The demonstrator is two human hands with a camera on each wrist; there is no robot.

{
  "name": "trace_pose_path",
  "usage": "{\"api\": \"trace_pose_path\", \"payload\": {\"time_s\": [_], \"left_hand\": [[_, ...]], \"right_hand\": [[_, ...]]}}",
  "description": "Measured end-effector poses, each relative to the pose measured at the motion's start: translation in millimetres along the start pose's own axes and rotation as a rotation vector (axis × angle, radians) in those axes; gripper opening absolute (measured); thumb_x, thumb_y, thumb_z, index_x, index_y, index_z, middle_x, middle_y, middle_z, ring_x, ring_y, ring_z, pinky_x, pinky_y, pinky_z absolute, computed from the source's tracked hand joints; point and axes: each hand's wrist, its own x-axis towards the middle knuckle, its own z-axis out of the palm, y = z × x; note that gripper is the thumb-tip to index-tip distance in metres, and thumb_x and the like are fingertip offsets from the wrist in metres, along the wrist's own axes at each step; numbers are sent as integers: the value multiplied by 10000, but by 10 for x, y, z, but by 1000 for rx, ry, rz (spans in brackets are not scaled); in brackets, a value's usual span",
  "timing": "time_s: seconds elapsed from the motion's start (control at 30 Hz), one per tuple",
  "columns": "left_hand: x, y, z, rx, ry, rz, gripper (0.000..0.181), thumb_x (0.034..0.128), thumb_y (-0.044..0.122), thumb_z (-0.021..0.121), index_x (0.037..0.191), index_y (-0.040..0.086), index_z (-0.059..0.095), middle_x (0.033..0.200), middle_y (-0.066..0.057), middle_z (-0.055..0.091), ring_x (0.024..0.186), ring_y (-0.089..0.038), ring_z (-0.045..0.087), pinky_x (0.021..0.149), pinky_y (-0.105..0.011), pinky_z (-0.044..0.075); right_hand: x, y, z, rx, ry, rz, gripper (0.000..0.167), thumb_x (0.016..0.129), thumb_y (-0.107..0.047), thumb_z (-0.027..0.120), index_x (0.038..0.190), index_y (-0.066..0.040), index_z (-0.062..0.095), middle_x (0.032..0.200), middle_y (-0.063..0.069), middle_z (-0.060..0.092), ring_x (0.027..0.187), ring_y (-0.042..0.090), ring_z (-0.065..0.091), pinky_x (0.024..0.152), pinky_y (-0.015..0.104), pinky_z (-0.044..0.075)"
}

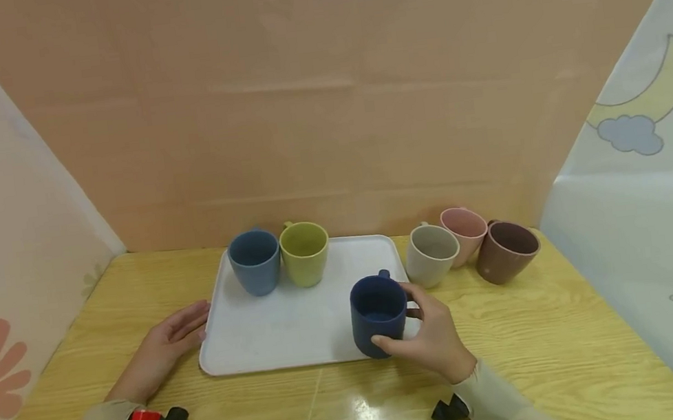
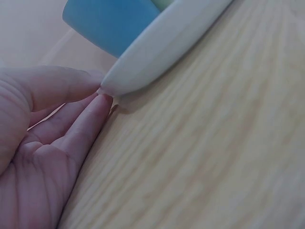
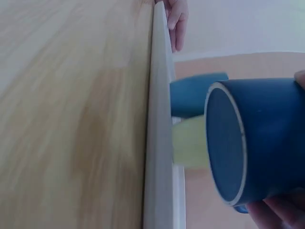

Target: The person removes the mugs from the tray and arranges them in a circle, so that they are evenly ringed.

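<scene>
My right hand (image 1: 429,338) grips a dark blue mug (image 1: 378,316) round its right side, thumb toward the front. The handle points to the back, and the right wrist view shows the mug's base (image 3: 225,145) raised off the surface. Below it lies a white tray (image 1: 278,331), over whose front right part the mug hangs. A lighter blue mug (image 1: 257,264) and a yellow-green mug (image 1: 306,255) stand side by side at the tray's back left. With mostly straight fingers, my left hand (image 1: 167,343) touches the tray's left rim (image 2: 143,59).
To the right of the tray, an off-white mug (image 1: 432,256), a pink mug (image 1: 465,231) and a brown mug (image 1: 505,253) cluster on the wooden table (image 1: 261,419). A tan back wall (image 1: 328,135) and printed side walls bound the table.
</scene>
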Motion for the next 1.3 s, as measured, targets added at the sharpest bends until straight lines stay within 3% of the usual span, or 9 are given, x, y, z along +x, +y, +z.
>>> {"api": "trace_pose_path", "payload": {"time_s": [0.17, 0.3, 0.57, 0.77, 0.93, 1.3], "left_hand": [[0, -18, 15, -10, -1, 20, 648, 1038, 193, 608, 1571, -18, 305, 1574, -270, 350, 1226, 124, 484, 948, -88, 431], [0, -39, 30, -15, 4, 27, 640, 1038, 181, 607, 1569, -18, 310, 1575, -268, 351, 1226, 118, 491, 949, -89, 431], [29, -37, 73, -9, -1, 3, 658, 1034, 217, 617, 1572, -9, 312, 1585, -242, 351, 1231, 114, 485, 957, -89, 423], [6, -14, 36, 3, 12, -4, 654, 1037, 218, 612, 1571, -11, 312, 1584, -244, 352, 1226, 126, 480, 953, -84, 420], [7, -32, 28, 27, 13, -10, 663, 1038, 241, 612, 1575, -4, 310, 1586, -243, 349, 1228, 134, 480, 952, -82, 421], [4, -7, 27, 13, 12, -7, 656, 1037, 221, 612, 1572, -10, 310, 1579, -253, 354, 1213, 137, 485, 942, -83, 426]], "right_hand": [[-103, 104, -168, -60, 68, -37, 779, 575, -53, 948, 1283, -27, 624, 1144, 99, 689, 986, 173, 643, 751, 247, 580], [-197, 151, -296, -91, 119, -15, 767, 569, -17, 934, 1272, 1, 627, 1147, 117, 684, 1008, 90, 623, 768, 161, 543], [-369, 254, -551, -160, 247, 85, 730, 541, 54, 912, 1210, 83, 623, 1099, 73, 678, 996, -24, 589, 808, 68, 476], [-378, 306, -659, -143, 304, 246, 666, 648, 59, 886, 1252, 68, 605, 1111, 43, 650, 992, 0, 589, 813, 63, 464], [-357, 330, -720, -158, 320, 314, 686, 680, 29, 899, 1295, 31, 595, 1142, 11, 617, 1000, -16, 563, 820, 53, 452], [-320, 359, -800, -204, 248, 521, 769, 737, -167, 931, 1366, -7, 520, 1259, 138, 597, 1018, -30, 501, 781, 14, 406]]}}
